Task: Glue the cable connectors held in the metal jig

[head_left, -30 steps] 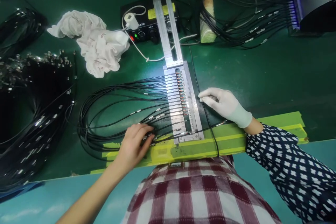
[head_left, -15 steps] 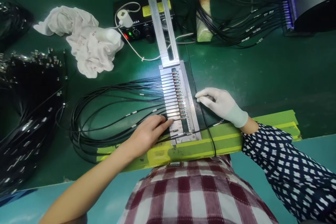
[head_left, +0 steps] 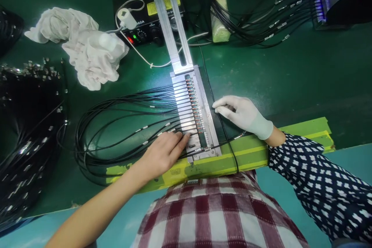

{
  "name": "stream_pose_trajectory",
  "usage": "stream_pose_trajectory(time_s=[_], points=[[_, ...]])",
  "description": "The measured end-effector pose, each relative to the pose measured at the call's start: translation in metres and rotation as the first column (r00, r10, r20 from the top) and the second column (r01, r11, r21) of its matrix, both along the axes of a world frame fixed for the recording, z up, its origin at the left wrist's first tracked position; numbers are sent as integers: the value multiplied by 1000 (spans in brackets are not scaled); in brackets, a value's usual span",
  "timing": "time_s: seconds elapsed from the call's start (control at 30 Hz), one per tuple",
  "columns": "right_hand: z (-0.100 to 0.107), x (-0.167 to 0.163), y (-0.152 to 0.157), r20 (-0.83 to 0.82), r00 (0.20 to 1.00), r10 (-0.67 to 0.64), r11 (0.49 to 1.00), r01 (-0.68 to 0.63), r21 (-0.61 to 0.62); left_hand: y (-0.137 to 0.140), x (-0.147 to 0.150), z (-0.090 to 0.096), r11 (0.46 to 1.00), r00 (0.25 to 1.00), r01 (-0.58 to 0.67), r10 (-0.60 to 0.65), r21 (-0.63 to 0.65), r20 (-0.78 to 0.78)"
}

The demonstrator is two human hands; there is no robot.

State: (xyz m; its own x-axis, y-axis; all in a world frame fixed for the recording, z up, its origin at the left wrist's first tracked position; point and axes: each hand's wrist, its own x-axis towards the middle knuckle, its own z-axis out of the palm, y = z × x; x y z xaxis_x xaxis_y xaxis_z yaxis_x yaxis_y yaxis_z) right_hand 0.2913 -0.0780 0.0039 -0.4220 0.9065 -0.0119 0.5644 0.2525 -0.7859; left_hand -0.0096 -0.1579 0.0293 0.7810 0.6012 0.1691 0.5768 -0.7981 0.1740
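Note:
A long metal fixture (head_left: 209, 126) lies on the green bench, with a row of small cable ends (head_left: 194, 104) set side by side along its slot. Black cables (head_left: 128, 97) loop out from its left side. My bare left hand (head_left: 165, 150) rests at the fixture's lower left, fingers bent over a black cable by its edge; the grip itself is partly hidden. To the right of the fixture is my right hand (head_left: 245, 114), in a white glove, thumb and forefinger pinched together. Whatever may be between those fingertips is too small to tell. Another black cable (head_left: 223, 128) runs close by them.
A slotted metal arm (head_left: 162, 6) extends from the fixture over a black control box (head_left: 141, 33). White cloth (head_left: 93, 52) lies to its left. Cable bundles (head_left: 26, 124) fill the far left; more cables (head_left: 241, 19) reach a lit rack (head_left: 318, 0). Yellow-green tape (head_left: 250, 155) lines the front edge.
The view has shifted slightly, so the fixture and bench items appear farther left. Both hands keep nearly the same pose beside the fixture.

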Motion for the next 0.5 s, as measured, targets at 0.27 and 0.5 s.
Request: stream_pose_trajectory(time_s=[0.27, 0.5], points=[[2, 0, 0, -5, 1000, 2, 1000, -2, -7, -5, -5, -24, 971, 964, -137, 176, -198, 198], [2, 0, 1, 16, 1000, -3, 1000, 3, -1, -21, -1, -23, 959, 960, -280, 281, -52, 18]])
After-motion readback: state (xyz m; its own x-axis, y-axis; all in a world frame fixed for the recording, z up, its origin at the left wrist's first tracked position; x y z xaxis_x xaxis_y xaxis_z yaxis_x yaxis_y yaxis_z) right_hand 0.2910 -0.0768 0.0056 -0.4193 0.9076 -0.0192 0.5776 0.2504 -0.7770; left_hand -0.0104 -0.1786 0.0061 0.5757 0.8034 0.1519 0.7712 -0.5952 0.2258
